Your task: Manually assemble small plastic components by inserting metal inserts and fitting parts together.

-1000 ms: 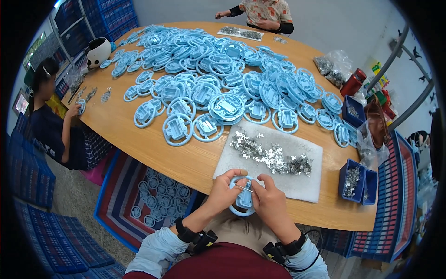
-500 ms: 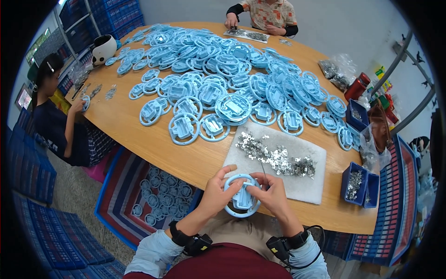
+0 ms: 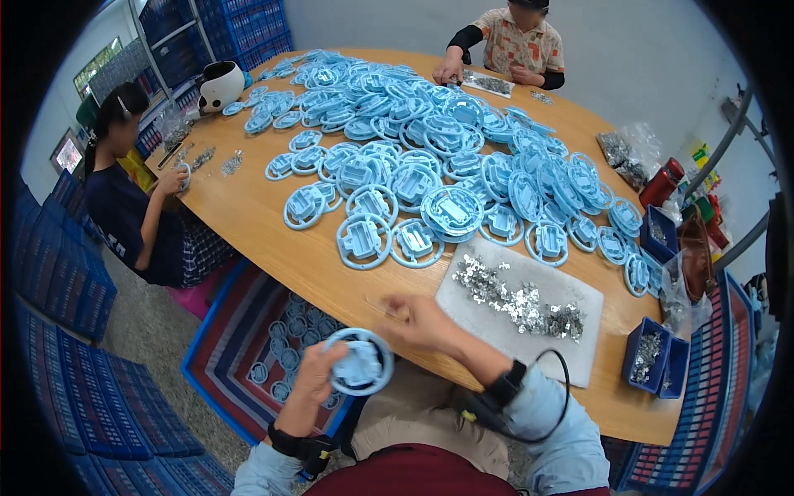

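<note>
My left hand [image 3: 310, 387] holds a light blue round plastic ring part [image 3: 360, 372] below the table's near edge, over my lap. My right hand [image 3: 418, 324] has left the part and hovers over the wooden table [image 3: 265, 240] edge, fingers loosely curled with nothing visible in them, left of a white mat [image 3: 471, 310] that carries a heap of small silver metal pieces [image 3: 521, 302]. A big spread of the same blue ring parts [image 3: 430, 165] covers the table's middle and far side.
A striped crate with blue ring parts [image 3: 273, 364] sits on the floor at my left. Small blue bins of metal pieces [image 3: 649, 360] stand at the right edge. One person [image 3: 132, 211] sits at the left, another [image 3: 513, 41] at the far end. Blue crates [image 3: 58, 289] line the left floor.
Both hands held the ring part before. Now my right hand has let go and moved up over the table edge, while my left hand has carried the part down and left.
</note>
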`<move>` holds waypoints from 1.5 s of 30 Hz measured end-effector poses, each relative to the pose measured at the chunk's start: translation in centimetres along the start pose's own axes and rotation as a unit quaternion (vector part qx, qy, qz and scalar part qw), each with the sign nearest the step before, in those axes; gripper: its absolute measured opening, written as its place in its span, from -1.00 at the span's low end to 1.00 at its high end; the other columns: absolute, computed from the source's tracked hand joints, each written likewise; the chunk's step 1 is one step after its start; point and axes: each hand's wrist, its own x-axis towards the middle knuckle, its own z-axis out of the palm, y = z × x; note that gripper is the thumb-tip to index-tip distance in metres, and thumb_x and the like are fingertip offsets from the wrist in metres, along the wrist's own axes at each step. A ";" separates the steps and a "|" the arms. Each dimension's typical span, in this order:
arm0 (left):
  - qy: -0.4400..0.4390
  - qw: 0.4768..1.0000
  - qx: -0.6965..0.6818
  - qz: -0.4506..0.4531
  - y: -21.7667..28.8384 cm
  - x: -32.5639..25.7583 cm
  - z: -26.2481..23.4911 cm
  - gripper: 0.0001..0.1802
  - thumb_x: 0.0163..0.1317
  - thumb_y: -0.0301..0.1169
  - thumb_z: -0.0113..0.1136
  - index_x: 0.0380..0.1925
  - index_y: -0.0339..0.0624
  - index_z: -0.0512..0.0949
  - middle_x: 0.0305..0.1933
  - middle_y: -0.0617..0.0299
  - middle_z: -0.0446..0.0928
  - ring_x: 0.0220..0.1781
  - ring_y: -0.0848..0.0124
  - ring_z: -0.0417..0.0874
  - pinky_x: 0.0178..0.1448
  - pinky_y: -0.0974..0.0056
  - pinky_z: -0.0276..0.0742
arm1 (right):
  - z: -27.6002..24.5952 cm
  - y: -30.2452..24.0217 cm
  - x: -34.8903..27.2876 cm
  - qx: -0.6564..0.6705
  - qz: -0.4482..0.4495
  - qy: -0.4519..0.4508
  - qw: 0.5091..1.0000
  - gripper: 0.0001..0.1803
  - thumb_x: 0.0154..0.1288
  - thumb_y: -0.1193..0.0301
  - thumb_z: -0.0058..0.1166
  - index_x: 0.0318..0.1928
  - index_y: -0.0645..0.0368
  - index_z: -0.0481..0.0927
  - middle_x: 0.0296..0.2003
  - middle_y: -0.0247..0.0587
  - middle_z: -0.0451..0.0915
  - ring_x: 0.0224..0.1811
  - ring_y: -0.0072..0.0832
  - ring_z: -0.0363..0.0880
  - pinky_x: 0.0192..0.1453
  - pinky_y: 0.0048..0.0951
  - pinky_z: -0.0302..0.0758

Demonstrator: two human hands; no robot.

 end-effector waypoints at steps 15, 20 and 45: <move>-0.051 0.976 0.182 0.104 0.3 2.0 3.0 -0.66 0.14 -0.47 0.04 -0.06 -0.33 0.35 -0.12 0.14 0.44 -0.07 0.42 0.47 -0.01 0.37 0.37 | 1.7 2.4 7.3 0.250 0.096 0.170 0.949 -0.70 -0.07 0.40 0.12 -0.33 0.37 0.47 -0.52 -0.17 0.55 -0.57 -0.58 0.47 -0.49 -0.54 0.39; -0.007 0.973 0.034 0.226 -3.7 3.5 7.4 -0.59 0.18 -0.50 -0.03 0.05 -0.24 0.23 0.01 0.20 0.34 0.02 0.43 0.37 0.07 0.36 0.29 | 1.9 -0.4 -2.2 0.436 0.172 0.103 0.877 -0.81 0.06 0.45 0.05 -0.37 0.36 0.47 -0.50 -0.21 0.55 -0.53 -0.64 0.45 -0.48 -0.62 0.38; -0.129 0.991 0.008 -0.035 -0.7 4.5 8.6 -0.67 -0.02 -0.50 0.19 -0.20 -0.28 0.42 -0.29 0.20 0.52 -0.32 0.49 0.56 -0.27 0.43 0.52 | -8.1 4.9 -7.7 -0.131 0.129 0.183 0.966 -0.87 -0.08 0.45 0.06 -0.59 0.27 0.51 -0.68 -0.12 0.50 -0.67 -0.38 0.46 -0.52 -0.44 0.40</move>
